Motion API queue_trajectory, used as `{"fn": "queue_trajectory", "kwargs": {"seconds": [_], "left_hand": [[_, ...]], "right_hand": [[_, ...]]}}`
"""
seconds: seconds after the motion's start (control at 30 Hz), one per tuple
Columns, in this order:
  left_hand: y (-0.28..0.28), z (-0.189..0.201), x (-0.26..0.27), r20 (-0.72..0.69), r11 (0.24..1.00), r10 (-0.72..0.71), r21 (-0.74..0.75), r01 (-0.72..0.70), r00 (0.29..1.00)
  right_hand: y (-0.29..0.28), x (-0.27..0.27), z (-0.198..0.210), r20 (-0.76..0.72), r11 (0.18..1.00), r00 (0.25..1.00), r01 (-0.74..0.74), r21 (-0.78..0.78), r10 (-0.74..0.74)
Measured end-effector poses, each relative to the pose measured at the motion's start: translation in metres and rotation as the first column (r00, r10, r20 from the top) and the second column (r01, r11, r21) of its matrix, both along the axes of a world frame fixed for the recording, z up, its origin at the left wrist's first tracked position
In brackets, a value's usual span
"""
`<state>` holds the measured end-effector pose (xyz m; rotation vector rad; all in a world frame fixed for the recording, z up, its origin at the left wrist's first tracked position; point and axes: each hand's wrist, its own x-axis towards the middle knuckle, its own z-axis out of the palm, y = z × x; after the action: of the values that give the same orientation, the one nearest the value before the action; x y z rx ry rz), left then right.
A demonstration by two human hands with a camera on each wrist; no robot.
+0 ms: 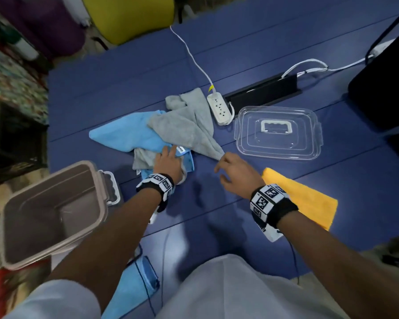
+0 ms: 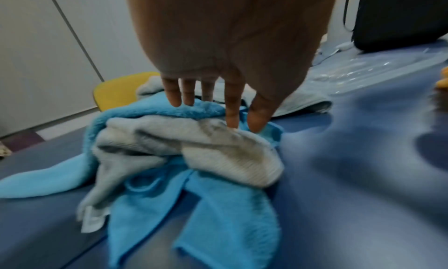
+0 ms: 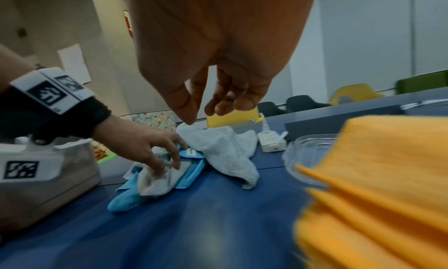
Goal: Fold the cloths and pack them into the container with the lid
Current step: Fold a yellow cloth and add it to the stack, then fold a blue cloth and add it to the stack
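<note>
A loose pile of cloths lies mid-table: a blue cloth (image 1: 124, 134) (image 2: 230, 215), a large grey cloth (image 1: 184, 125) (image 3: 225, 148) over it, and a smaller grey cloth (image 1: 143, 158) (image 2: 218, 152). My left hand (image 1: 168, 157) (image 3: 155, 152) presses down on the near part of the pile with spread fingers. My right hand (image 1: 224, 161) (image 3: 198, 112) pinches the large grey cloth's near corner, which is pulled up to a point. The beige container (image 1: 39, 217) (image 3: 48, 187) stands open at the left. Its clear lid (image 1: 251, 125) lies at the right. A folded yellow cloth (image 1: 309, 201) (image 3: 375, 177) lies under my right wrist.
A white power strip (image 1: 219, 109) with its cable lies just behind the pile, next to a black cable slot (image 1: 263, 90). A black bag (image 1: 382, 88) stands far right. Another blue cloth (image 1: 136, 288) hangs at the table's near edge. A yellow chair (image 1: 129, 17) stands beyond the table.
</note>
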<state>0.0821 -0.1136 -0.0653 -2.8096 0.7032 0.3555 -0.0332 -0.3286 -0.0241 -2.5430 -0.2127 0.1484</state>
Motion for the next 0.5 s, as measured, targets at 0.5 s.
{"fn": "queue_trajectory", "kwargs": {"seconds": [0.5], "left_hand": [[0.016,0.168,0.001,-0.119,0.637,-0.209,-0.77,0.043,0.971]], "right_hand": [[0.047,0.053,0.069,0.187,0.896,0.969,0.068,0.439,-0.165]]}}
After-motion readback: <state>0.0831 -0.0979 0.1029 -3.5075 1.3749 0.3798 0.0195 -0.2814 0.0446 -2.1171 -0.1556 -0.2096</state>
